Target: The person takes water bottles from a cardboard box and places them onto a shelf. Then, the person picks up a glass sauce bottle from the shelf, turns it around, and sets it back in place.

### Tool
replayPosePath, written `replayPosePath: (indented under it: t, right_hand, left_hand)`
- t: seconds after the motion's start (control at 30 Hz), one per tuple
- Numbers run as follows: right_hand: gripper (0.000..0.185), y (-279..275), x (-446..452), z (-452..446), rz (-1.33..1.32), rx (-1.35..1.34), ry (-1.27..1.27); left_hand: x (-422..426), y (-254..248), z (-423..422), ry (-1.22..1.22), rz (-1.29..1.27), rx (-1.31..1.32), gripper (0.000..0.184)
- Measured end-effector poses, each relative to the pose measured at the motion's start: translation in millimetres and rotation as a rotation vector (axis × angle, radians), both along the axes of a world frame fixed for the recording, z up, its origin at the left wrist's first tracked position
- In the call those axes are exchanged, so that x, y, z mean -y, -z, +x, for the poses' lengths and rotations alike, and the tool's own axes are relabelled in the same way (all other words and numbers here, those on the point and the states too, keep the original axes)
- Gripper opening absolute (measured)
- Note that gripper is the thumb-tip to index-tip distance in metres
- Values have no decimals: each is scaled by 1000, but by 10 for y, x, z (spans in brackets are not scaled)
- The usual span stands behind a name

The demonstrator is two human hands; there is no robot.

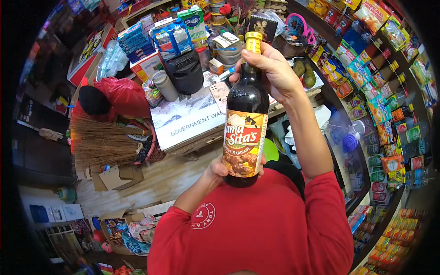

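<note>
A dark glass bottle of barbecue marinade (248, 101) with a yellow cap stands upright in front of my chest, its picture label facing me. Around its neck, just below the cap, my right hand (270, 68) is closed, the thumb lying along the near side. Low on the bottle, my left hand (214, 170) grips it from behind, with the thumb on the left side of the label and a fingertip showing on the right. Most of the left fingers are hidden behind the glass. Behind the bottle, a phone in a patterned case (220, 95) lies on the table.
The table (183, 137) ahead holds a black bin-like container (184, 73), a grey tumbler (165, 85), cartons and green fruit (309, 77). A stick broom (103, 142) and red plastic bag (123, 96) are at left. Shelves of packets (380, 110) line the right.
</note>
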State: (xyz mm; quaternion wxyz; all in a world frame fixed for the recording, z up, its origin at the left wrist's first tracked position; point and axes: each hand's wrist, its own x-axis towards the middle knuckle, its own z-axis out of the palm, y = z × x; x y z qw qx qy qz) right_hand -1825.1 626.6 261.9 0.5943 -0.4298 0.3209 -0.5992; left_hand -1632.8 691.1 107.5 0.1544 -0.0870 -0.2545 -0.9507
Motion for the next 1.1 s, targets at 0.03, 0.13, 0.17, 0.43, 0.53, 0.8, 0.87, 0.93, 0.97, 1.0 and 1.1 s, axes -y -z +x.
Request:
replayPosePath:
  t: [0.03,0.13,0.17,0.43,0.53,0.8,0.87,0.93,0.97,1.0,1.1]
  right_hand:
    - [28,10,3,-11,-13,-10,-11]
    - [27,41,18,-24,-27,-34,-11]
    - [27,51,25,-31,-30,-42,-4]
    - [18,903,363,-277,448,351,153]
    - [18,1140,302,-101,594,466,207]
    - [15,1221,264,-166,545,458,169]
    - [15,988,193,-207,386,397,171]
    - [27,723,80,-225,130,301,117]
    - [32,586,7,-189,33,240,108]
    - [37,476,-60,-164,-63,179,102]
    - [40,357,-169,-148,-144,74,84]
  left_hand:
    - [-6,-15,3,-3,4,2,99]
    - [-24,-34,4,1,21,-26,96]
    - [-25,-31,4,11,29,-57,93]
    - [86,-668,206,-21,388,194,71]
    - [106,-648,257,23,517,237,80]
    - [56,-515,311,-12,350,281,81]
    - [80,-383,284,-11,197,254,82]
    - [112,-301,217,-90,50,271,91]
    - [126,-268,187,-147,-66,310,94]
    - [140,-257,161,-201,-183,347,96]
    - [146,-259,118,-224,-295,349,101]
